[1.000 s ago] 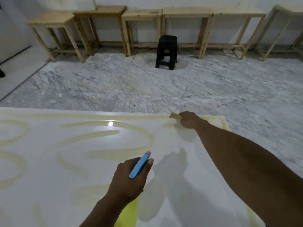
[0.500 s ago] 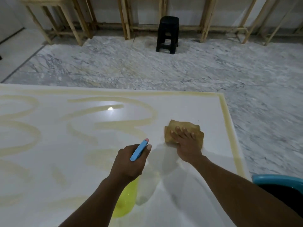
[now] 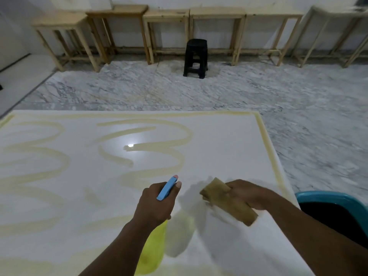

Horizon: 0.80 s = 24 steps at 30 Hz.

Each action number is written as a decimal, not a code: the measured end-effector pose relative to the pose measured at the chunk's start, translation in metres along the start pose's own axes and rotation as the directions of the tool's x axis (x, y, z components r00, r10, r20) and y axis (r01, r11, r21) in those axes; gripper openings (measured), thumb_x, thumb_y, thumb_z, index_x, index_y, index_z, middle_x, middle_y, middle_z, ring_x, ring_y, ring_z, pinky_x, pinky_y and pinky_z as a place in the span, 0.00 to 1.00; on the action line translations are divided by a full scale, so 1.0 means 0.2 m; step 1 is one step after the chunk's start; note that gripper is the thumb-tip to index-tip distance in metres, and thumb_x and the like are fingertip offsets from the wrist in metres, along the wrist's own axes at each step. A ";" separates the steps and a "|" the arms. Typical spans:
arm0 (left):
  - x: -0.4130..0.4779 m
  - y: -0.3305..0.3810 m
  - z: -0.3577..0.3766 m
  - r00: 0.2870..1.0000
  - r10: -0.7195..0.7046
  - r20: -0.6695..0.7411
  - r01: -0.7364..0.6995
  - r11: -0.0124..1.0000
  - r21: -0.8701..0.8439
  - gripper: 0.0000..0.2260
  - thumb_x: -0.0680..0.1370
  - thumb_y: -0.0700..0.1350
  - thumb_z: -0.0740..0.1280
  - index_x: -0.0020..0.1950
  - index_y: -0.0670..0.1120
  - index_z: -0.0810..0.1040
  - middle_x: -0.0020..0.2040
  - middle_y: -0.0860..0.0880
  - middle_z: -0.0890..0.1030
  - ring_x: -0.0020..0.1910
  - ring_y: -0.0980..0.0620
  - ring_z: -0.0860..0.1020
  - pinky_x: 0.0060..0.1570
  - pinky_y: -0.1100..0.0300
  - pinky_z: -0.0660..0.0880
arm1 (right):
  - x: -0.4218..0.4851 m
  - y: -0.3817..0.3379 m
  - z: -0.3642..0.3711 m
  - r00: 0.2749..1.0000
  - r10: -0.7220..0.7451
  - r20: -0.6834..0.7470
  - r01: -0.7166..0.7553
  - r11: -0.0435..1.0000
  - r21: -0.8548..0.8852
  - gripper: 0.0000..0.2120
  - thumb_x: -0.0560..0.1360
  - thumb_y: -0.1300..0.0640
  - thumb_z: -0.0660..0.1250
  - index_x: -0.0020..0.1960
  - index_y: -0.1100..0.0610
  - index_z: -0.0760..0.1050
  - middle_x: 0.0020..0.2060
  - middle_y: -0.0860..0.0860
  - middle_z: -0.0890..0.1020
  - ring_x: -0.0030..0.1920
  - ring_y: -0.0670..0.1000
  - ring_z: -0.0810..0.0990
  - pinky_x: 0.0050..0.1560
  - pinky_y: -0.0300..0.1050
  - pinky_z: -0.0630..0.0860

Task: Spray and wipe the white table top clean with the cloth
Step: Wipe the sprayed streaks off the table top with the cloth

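The white table top (image 3: 223, 148) fills the lower part of the head view and carries looping yellowish smears (image 3: 151, 148) over its left and middle. My left hand (image 3: 157, 204) grips a spray bottle (image 3: 152, 253) with a yellow body and a blue trigger head (image 3: 166, 188), held above the table's near middle. My right hand (image 3: 247, 194) presses a folded tan cloth (image 3: 227, 200) flat on the table, just right of the bottle. The patch around the cloth looks free of smears.
A blue-rimmed bin (image 3: 336, 214) stands off the table's right edge near my right arm. On the marble floor beyond stands a black plastic stool (image 3: 196, 57). A row of wooden tables (image 3: 167, 14) lines the back wall.
My right hand has dragged the cloth from the far right corner back toward me, close beside the bottle. The left hand holds the bottle in much the same place.
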<state>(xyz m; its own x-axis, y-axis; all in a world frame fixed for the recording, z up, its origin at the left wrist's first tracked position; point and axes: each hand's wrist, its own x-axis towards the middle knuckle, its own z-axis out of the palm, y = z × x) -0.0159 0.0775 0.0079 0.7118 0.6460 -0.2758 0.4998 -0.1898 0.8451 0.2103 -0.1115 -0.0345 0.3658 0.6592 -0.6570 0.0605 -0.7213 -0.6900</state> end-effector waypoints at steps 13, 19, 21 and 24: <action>0.77 0.25 0.16 0.994 0.111 -0.007 -0.110 0.990 0.085 0.17 0.81 0.68 0.66 0.48 0.55 0.78 0.41 0.37 0.84 0.32 0.38 0.81 0.39 0.39 0.83 | 1.06 -0.50 -1.10 0.886 -0.092 -0.454 -0.170 0.846 -0.505 0.17 0.78 0.60 0.57 0.65 0.52 0.74 0.66 0.56 0.76 0.63 0.60 0.74 0.61 0.51 0.70; 0.90 0.17 0.17 0.998 0.059 -0.038 -0.054 0.992 0.112 0.16 0.81 0.67 0.65 0.47 0.55 0.76 0.41 0.37 0.84 0.34 0.36 0.81 0.41 0.36 0.83 | 1.25 -0.17 -0.81 0.819 -0.142 -0.556 -0.314 0.701 -0.640 0.27 0.78 0.56 0.56 0.75 0.42 0.63 0.77 0.50 0.63 0.76 0.60 0.60 0.72 0.64 0.60; 0.89 0.14 0.15 0.999 0.015 -0.043 -0.010 0.991 0.131 0.19 0.82 0.65 0.65 0.45 0.51 0.79 0.39 0.41 0.84 0.34 0.36 0.82 0.42 0.37 0.84 | 1.26 -0.10 -0.74 0.810 -0.166 -0.562 -0.313 0.688 -0.655 0.27 0.78 0.58 0.58 0.76 0.41 0.63 0.78 0.49 0.61 0.77 0.60 0.57 0.73 0.64 0.56; 0.84 0.10 0.10 0.996 -0.049 -0.075 0.059 0.990 0.131 0.23 0.84 0.61 0.67 0.47 0.41 0.83 0.37 0.45 0.85 0.33 0.39 0.83 0.42 0.37 0.84 | 1.21 -0.07 -0.61 0.807 -0.179 -0.563 -0.315 0.676 -0.667 0.27 0.77 0.58 0.59 0.75 0.42 0.65 0.77 0.50 0.63 0.77 0.60 0.60 0.72 0.64 0.59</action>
<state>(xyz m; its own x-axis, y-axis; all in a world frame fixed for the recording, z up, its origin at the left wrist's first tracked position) 0.1243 0.1681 -0.0308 0.6474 0.7082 -0.2818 0.6010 -0.2470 0.7601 0.4116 0.0322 -0.1472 0.8070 0.5416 -0.2354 0.5448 -0.8366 -0.0569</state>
